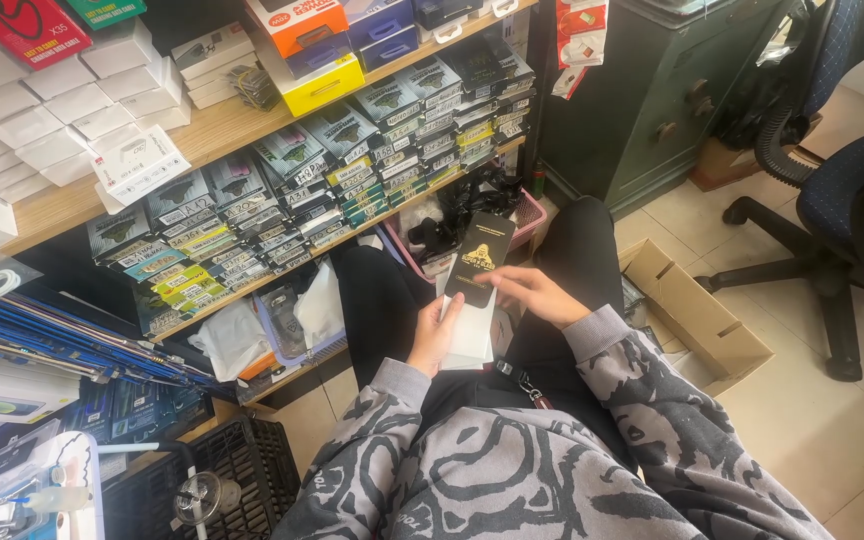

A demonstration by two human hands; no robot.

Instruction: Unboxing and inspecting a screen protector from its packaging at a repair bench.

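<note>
Seated person, patterned grey sleeves nearest the camera, dark trousers, both hands working over the lap.

Left hand (pixel 436 335): fingers closed around the lower edge of a white flat pack (pixel 472 330), propping it from beneath, so it serves as a backing for what lies on top.

Right hand (pixel 535 295): fingers closed on the right edge of a slim black box (pixel 479 258) with a gold emblem. The box lies atop the white pack, long axis pointing away from the body, printed face up toward the camera, probably so the front can be read. Both items sit above the knees, clear of the floor.

To the right, on the tiled floor: an open cardboard box (pixel 697 320), flaps spread, just beside the person's right leg, within easy reach.

To the left, low: a black plastic crate (pixel 242 465) and a stack of blue flat packets (pixel 72 345).

Ahead of the knees: a pink basket (pixel 530 215) holding dark cables or similar; contents too tangled to tell.

Farther: a wooden shelf (pixel 222 130) with rows of slim boxes standing on edge, labelled spines outward, likely so each can be picked out by sight. White cartons (pixel 62 100) stacked above, plus a yellow box (pixel 324 85).

Far right: green metal cabinet (pixel 652 90), office chair (pixel 832 200).
</note>
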